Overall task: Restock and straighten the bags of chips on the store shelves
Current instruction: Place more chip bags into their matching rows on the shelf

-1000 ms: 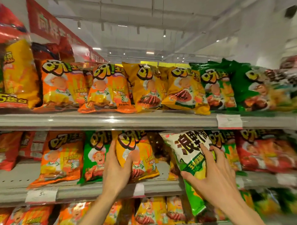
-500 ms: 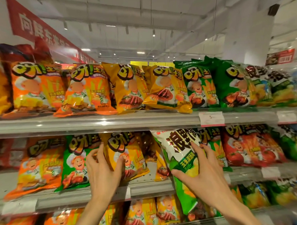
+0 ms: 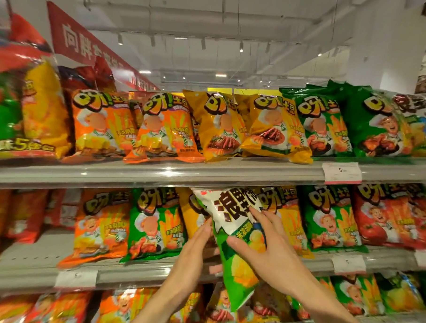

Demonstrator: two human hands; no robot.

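Observation:
A tall white-and-green chip bag (image 3: 235, 245) stands tilted in front of the middle shelf (image 3: 143, 270). My right hand (image 3: 264, 247) grips its front, fingers spread over the white and green print. My left hand (image 3: 194, 250) presses flat against the bag's left edge, in front of a yellow bag (image 3: 192, 211) that is mostly hidden behind it. Orange (image 3: 102, 222) and green (image 3: 156, 220) bags stand to the left on the same shelf.
The top shelf (image 3: 207, 171) carries orange, yellow and green bags in a row, one yellow bag (image 3: 276, 126) leaning over the edge. Green and red bags (image 3: 390, 214) fill the middle shelf's right side. More bags sit on the bottom shelf. Price tags (image 3: 342, 172) hang on the rails.
My left hand has left the yellow bag and moved right onto the white-and-green bag's edge. The bag and my right hand have shifted left, covering the yellow bag.

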